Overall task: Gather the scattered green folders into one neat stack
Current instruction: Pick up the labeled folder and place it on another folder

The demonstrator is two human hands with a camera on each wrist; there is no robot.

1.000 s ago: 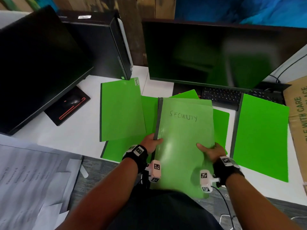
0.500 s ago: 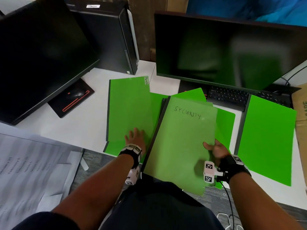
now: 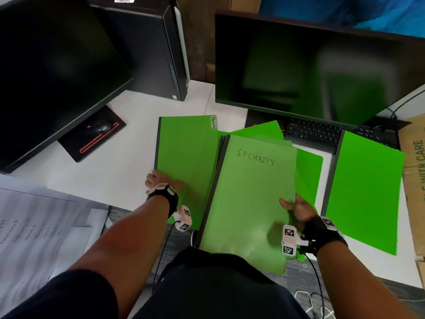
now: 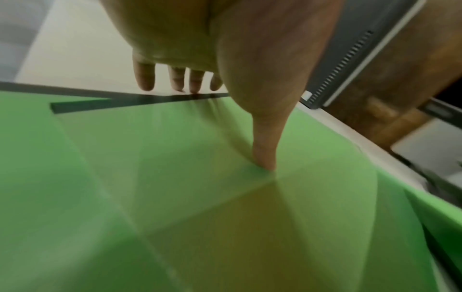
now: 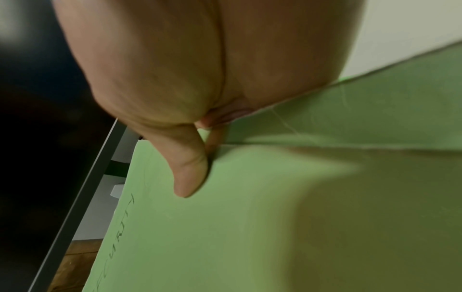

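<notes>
Left hand (image 3: 161, 180) now off lengthwise SECURITY folder (image 3: 250, 199).

We see glossy monitor glass (image 3: 310, 65), smooth plastic-looking green folders (image 3: 186, 153), a matt white desk (image 3: 110, 171), brown cardboard (image 3: 414, 180).

Left hand (image 3: 161, 180) — now on Permits folder (image 3: 186, 153)

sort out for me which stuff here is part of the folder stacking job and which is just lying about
Part of the job: SECURITY folder, Permits folder, far-right green folder.

Just lying about: two monitors, computer tower, keyboard, papers, cardboard box.
</notes>
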